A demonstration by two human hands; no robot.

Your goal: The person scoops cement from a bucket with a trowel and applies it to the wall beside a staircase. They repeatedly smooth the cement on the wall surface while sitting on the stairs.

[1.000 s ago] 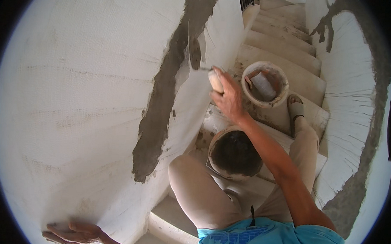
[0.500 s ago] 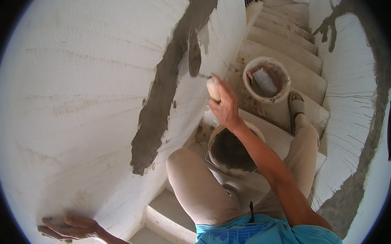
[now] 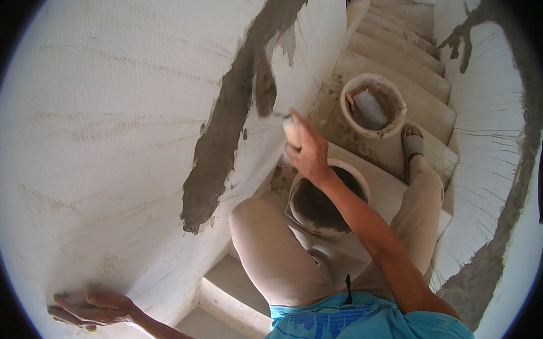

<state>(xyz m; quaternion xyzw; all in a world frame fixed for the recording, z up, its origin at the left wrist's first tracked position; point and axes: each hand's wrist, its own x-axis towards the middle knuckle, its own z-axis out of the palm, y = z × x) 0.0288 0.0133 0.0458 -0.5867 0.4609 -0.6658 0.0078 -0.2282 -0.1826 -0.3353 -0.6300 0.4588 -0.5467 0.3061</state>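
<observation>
Two hands at work on a narrow stair, and the right hand (image 3: 308,153) has slid left across the last second, away from the upper bucket and in toward the wall (image 3: 106,104). Its grip is wrapped tight round the pale handle of a trowel (image 3: 267,91), whose grey blade now lies flat against the plaster, touching the right edge of the mortar stripe (image 3: 225,126). A second ago that blade hung just off the stripe; now it is on it, so I'd say a fresh patch is being pressed in and the grey band is widening at that spot.

Left hand (image 3: 93,307) sits low on the wall, well below the stripe's bottom end, palm flat and fingers spread, holding nothing; it has crept slightly right and looks to be bracing the body.

Directly below the right hand stands the near bucket (image 3: 327,198), dark with mortar, between the knees. Farther up the stair steps (image 3: 400,66) from it rests the upper bucket (image 3: 372,104), beside a sandalled foot (image 3: 413,141).
</observation>
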